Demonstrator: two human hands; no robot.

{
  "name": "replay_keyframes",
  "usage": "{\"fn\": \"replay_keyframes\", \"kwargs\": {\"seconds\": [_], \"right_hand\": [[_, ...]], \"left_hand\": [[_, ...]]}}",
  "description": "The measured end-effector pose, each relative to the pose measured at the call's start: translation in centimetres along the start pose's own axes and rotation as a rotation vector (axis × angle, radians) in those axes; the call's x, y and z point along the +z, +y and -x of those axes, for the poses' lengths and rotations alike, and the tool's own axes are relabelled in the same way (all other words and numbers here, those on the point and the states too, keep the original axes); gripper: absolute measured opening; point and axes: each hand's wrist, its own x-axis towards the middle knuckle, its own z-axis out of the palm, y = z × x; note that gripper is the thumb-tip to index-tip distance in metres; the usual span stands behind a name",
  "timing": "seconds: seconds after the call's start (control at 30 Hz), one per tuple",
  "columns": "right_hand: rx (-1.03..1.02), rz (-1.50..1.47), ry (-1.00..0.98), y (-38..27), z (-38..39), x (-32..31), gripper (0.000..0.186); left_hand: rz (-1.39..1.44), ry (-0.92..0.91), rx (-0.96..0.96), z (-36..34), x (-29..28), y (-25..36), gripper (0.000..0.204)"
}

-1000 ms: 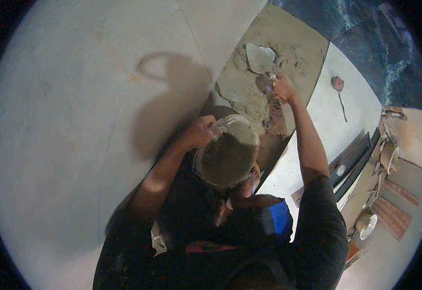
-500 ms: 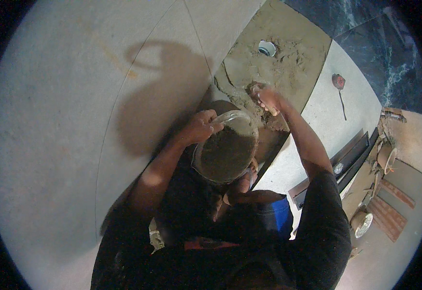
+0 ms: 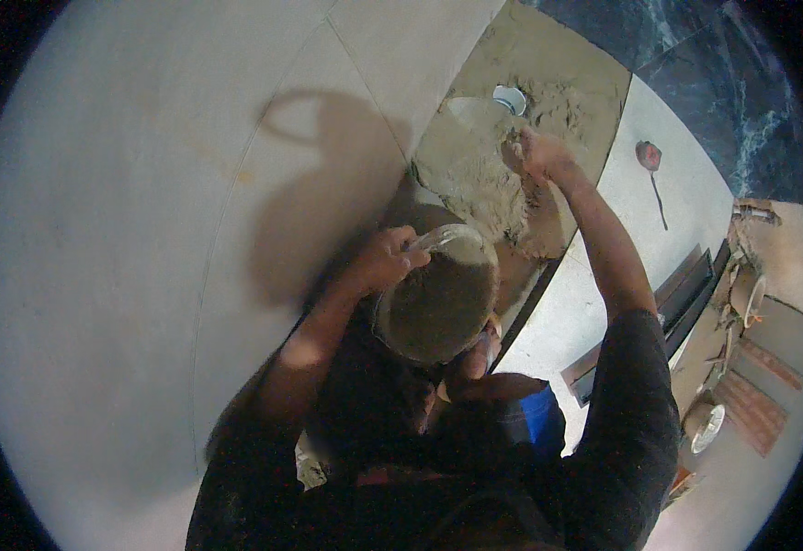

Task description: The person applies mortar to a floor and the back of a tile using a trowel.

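Taking the bucket as the centre of your clock, it sits close in front of you, its rim (image 3: 464, 246) toward you and its inside coated grey-brown. Your left hand (image 3: 390, 262) is at its ten o'clock, the fingers curled narrowly over the edge. Farther out, at one o'clock, your right hand (image 3: 547, 158) is closed in a fist around the handle of a trowel (image 3: 477, 112), low over the wet mortar bed (image 3: 578, 119). The blade is blurred, pointing toward eleven from that fist; it seems to lie on the mortar, but you can't be sure from this view. Just past the fist, between twelve and one, a white-edged round opening (image 3: 510, 100) shows in the bed. At two o'clock, a reddish tool (image 3: 649, 156) lies on a pale strip (image 3: 686, 174), with dark marbled tiles (image 3: 695, 92) beyond.
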Motion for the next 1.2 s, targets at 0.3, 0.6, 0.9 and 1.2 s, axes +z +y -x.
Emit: {"fn": "replay_keyframes", "kwargs": {"seconds": [0.3,0.6,0.9,1.2], "right_hand": [[0.036,-0.034,0.083,0.4,-5.8,0.6,0.047],[0.131,-0.81,-0.31,2.5,-3.8,6.2,0.026],[0.257,-0.403,-0.478,-5.3,2.9,5.3,0.031],[0.072,-0.67,0.029,-1.5,11.9,5.1,0.053]], "left_hand": [[-0.01,0.036,0.022,0.8,-0.2,-1.2,0.029],[0.12,0.0,0.043,-0.5,0.5,-1.7,0.025],[0.007,0.041,0.087,-0.4,0.5,-1.8,0.022],[0.039,0.054,0.208,0.6,0.6,1.6,0.02]]}}
